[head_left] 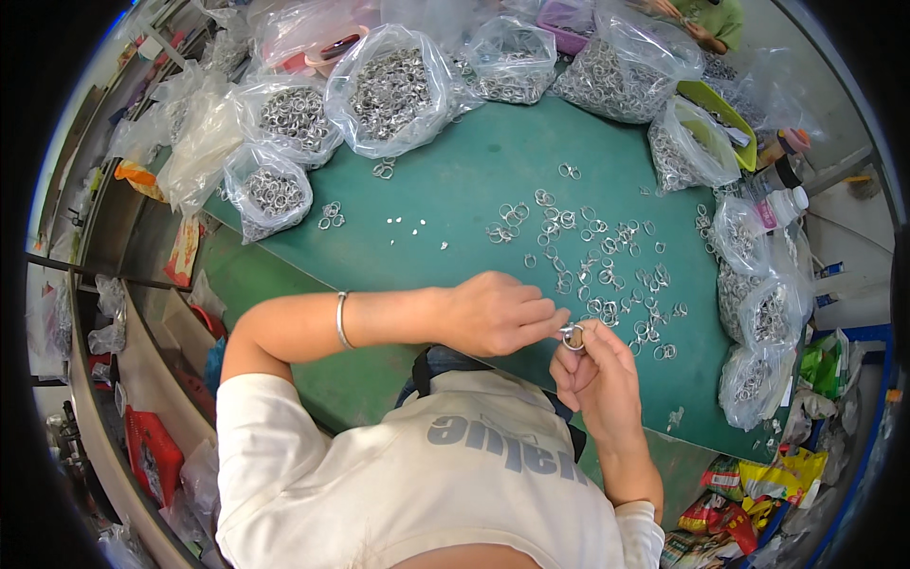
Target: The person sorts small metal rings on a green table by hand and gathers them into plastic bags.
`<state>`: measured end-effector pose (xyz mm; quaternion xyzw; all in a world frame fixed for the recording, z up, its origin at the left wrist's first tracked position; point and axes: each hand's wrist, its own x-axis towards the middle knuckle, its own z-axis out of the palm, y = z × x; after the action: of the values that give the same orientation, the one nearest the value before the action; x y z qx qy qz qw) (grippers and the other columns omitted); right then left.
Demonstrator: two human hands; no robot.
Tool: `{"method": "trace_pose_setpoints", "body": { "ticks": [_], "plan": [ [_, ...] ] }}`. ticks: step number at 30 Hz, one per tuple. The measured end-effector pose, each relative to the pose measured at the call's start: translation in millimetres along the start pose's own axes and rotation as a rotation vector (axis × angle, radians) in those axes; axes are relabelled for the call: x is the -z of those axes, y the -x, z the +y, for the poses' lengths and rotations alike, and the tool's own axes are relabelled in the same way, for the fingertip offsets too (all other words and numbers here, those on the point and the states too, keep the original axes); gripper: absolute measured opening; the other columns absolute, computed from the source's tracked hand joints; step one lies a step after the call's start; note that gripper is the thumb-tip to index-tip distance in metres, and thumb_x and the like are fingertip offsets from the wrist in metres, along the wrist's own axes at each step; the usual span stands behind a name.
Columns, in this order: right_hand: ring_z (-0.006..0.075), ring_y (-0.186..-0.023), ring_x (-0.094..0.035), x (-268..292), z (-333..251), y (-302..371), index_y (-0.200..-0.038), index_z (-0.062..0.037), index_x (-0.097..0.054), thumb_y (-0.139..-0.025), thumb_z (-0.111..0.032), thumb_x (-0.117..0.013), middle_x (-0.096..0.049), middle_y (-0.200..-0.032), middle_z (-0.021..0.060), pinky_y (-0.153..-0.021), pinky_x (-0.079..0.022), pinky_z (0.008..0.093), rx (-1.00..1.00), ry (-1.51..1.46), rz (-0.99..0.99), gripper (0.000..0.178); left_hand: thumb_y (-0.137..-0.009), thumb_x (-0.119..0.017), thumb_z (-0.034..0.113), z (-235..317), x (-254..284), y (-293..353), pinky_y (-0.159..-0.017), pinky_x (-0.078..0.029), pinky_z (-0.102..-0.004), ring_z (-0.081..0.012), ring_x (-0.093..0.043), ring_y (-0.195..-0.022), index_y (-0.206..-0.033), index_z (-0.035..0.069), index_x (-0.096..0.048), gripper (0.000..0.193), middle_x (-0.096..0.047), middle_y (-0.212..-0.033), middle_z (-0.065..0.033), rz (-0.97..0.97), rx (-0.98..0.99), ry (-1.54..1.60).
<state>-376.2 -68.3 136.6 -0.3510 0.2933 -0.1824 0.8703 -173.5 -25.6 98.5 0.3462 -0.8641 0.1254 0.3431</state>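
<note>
A silver ring (573,338) is pinched between the thumb and fingers of my right hand (601,372), just over the table's near edge. My left hand (500,313) is closed, and its fingertips touch the ring's left side. Whatever those fingers hold, if anything, is hidden. A metal bangle (340,319) circles my left wrist. Beyond my hands, many loose silver rings (607,270) lie scattered on the green table (417,251). A few tiny white pieces (422,222) rest on the tabletop left of them.
Clear plastic bags full of rings, such as the large bag (391,90), line the far side; smaller bags (749,384) stand along the right edge. A white bottle (783,207) and a yellow-green basket (725,119) are at right. Another person's hand (700,34) shows at far right.
</note>
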Motion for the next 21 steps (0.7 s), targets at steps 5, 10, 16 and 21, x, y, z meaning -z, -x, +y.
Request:
{"method": "trace_pose_setpoints", "body": {
  "ticks": [5,10,16,21],
  "plan": [
    [0.0108,-0.061,-0.052,3.5,9.0,-3.0,-0.09,-0.0006,-0.05,-0.099,-0.016,-0.04,-0.052,-0.074,0.0046,-0.04,-0.037,0.0219,0.102,-0.003,0.067,0.02,-0.068,-0.059,0.012,-2.2,-3.6,0.7,-0.041,-0.041,-0.028,-0.0152,-0.052,-0.055,-0.099,-0.006,-0.059,0.036,-0.047,-0.07,-0.0037,-0.049,-0.008,0.001],
    [0.0103,-0.062,-0.054,8.4,15.8,-7.6,-0.088,-0.0005,-0.05,-0.097,-0.01,-0.045,-0.056,-0.075,0.0076,-0.042,-0.041,0.0201,0.345,0.242,0.136,0.015,-0.076,-0.058,0.001,25.5,0.8,-15.9,-0.045,-0.043,-0.0342,-0.0214,-0.054,-0.055,-0.113,0.0,-0.058,0.036,-0.046,-0.072,-0.0067,-0.244,0.476,0.331],
    [0.0081,-0.064,-0.054,7.5,15.4,-1.9,-0.089,0.0004,-0.054,-0.096,-0.01,-0.049,-0.059,-0.079,0.007,-0.046,-0.041,0.0183,0.389,0.398,0.109,0.013,-0.09,-0.057,0.008,32.5,-2.7,-17.0,-0.047,-0.041,-0.0271,-0.0118,-0.051,-0.057,-0.111,0.001,-0.062,0.023,-0.063,-0.085,-0.0071,0.016,0.902,1.076],
    [0.006,-0.062,-0.051,7.7,20.2,2.6,-0.089,0.0002,-0.056,-0.096,-0.012,-0.05,-0.06,-0.077,0.0041,-0.047,-0.038,0.0175,0.478,0.603,0.137,0.015,-0.092,-0.057,0.01,45.5,3.0,-16.8,-0.049,-0.035,-0.0184,-0.0034,-0.045,-0.058,-0.111,-0.001,-0.061,0.022,-0.063,-0.084,-0.0034,0.054,1.314,1.416]
  ]
}}
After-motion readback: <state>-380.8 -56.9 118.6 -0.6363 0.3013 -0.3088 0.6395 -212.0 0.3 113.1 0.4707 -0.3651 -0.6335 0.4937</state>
